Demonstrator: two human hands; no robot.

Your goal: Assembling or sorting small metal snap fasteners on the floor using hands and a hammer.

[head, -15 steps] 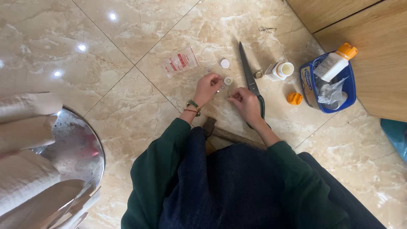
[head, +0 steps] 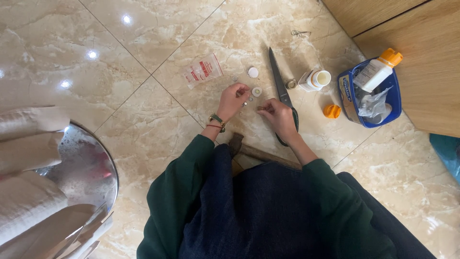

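Note:
My left hand (head: 233, 98) reaches over the marble floor, fingertips pinched near small metal and white round pieces (head: 257, 91) lying on the tiles. My right hand (head: 278, 115) rests close beside it, fingers curled on something tiny that I cannot make out. Large scissors (head: 280, 84) lie just right of both hands, their dark handle partly under my right hand. A wooden-handled hammer (head: 254, 152) lies against my lap.
A small clear packet with red print (head: 203, 70) lies up left. A white bottle on its side (head: 314, 79), an orange cap (head: 331, 111) and a blue box (head: 390, 103) holding a bottle sit right. Wooden cabinet (head: 421, 43) upper right; round metal tray (head: 84, 170) left.
Both hands have stayed in about the same spot; the left fingers have drawn slightly closer to the small pieces. Nothing else has moved.

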